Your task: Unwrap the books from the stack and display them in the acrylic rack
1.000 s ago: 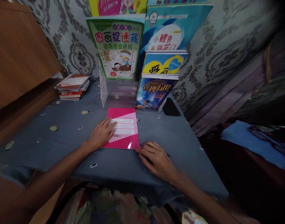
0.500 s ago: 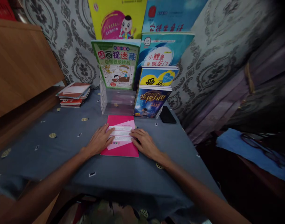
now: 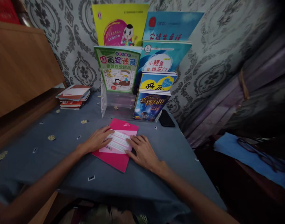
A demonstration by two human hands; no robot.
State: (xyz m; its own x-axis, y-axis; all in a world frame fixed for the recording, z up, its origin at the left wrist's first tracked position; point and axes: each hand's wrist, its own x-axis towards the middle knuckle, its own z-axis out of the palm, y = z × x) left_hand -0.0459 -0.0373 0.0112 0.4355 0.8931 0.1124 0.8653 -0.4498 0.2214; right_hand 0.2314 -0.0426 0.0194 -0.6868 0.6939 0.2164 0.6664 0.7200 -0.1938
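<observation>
- The pink booklet (image 3: 117, 160) lies flat on the grey tablecloth (image 3: 63, 130), near the middle of the table. It is skewed, so one corner points towards 6 o'clock. A pale printed label (image 3: 117, 142) faces up.
- The left hand (image 3: 97, 141) rests palm down on the booklet's 9 o'clock side, fingers loose and spread over the label, gripping nothing.
- The right hand (image 3: 142, 152) lies flat on the 3 o'clock edge, fingertips on the label, likewise unclenched and merely pressing.
- The booklet looks thin, light and bendy, with a glossy cover that would likely slide on the cloth. The free corners or the long edges seem the best places to pinch it, since a grasp in the middle would buckle it.
- At 12 o'clock, just beyond the booklet, stands a clear display rack (image 3: 116, 104). Its lower left pocket is bare, and a dark blue book (image 3: 150, 105) fills the pocket beside it.
- Higher tiers hold a green book (image 3: 119, 68), a yellow book (image 3: 120, 23) and pale blue books (image 3: 167, 56).
- A black phone (image 3: 167, 118) lies at 2 o'clock, close to the rack's foot.
- A stack of books (image 3: 73, 95) sits well apart at 10 o'clock, by the wooden panel (image 3: 21, 62).
- Open cloth spreads towards 9 o'clock and 3 o'clock. The table edge drops away at 6 o'clock and on the right.
</observation>
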